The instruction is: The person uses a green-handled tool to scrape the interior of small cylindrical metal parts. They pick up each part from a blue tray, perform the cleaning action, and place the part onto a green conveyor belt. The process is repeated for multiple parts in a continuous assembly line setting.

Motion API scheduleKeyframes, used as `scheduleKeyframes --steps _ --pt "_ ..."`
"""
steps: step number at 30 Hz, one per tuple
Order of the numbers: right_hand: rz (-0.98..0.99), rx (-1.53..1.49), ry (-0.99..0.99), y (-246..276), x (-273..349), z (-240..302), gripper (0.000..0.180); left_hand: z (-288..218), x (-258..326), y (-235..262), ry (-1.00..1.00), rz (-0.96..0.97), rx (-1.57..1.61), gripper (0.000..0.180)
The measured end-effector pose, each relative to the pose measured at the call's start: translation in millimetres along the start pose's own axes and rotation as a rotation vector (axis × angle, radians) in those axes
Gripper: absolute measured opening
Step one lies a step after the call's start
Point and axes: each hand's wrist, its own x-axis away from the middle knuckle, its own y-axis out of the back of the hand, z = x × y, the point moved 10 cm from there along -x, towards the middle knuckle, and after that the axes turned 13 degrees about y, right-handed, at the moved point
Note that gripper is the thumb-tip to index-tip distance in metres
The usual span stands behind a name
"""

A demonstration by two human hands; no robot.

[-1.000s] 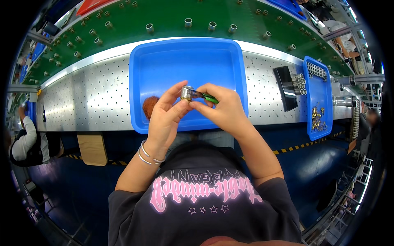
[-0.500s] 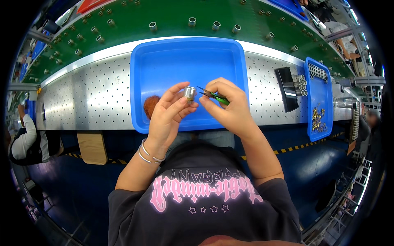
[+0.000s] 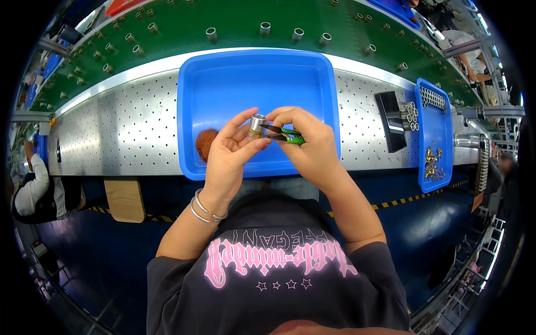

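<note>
Above the large blue tray, my left hand holds a short, hollow metal cylinder between its fingers. Its open end faces up, and a yellowish band shows at the bottom. My right hand is closed round a small green-and-black hand tool with two slim, pointed arms, which may be snips or tweezers. The tips of the arms are at the cylinder's side; whether they touch it I cannot tell. In the tray, left of my left hand, lies a reddish-brown fibrous clump.
A green belt beyond the perforated metal bench carries several upright metal cylinders. To the right lie a black flat device, several grouped metal rings and a smaller blue tray with rings and brass-coloured pieces. A person is at far left.
The tool's pointed arms have turned and moved left to the cylinder's side, and now stand spread apart. My left fingers have shifted slightly around the cylinder. Cylinders on the belt have slid slightly right.
</note>
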Motion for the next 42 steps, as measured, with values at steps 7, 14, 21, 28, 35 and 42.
scheduleKeyframes --steps 7,14,21,28,35,42 --pt "0.009 0.034 0.041 -0.2 -0.7 6.7 0.020 -1.8 2.8 -0.3 -0.039 -0.017 -0.111 0.043" --pt "-0.039 0.065 0.084 5.8 1.8 14.9 0.021 -2.3 5.8 -4.0 -0.088 0.010 -0.183 0.040" --pt "-0.098 0.049 0.035 18.4 3.4 7.3 0.023 -4.2 9.4 -10.7 -0.081 0.073 -0.191 0.040" --pt "-0.130 0.133 -0.014 28.5 0.3 15.6 0.023 -4.8 8.4 -1.0 -0.012 -0.033 -0.056 0.043" --pt "0.024 0.199 0.017 8.9 7.3 12.8 0.017 -12.0 10.5 -2.2 -0.074 -0.033 -0.052 0.046" --pt "-0.023 0.180 0.019 10.0 8.6 9.4 0.012 -12.7 14.4 -5.1 -0.076 -0.014 -0.065 0.047"
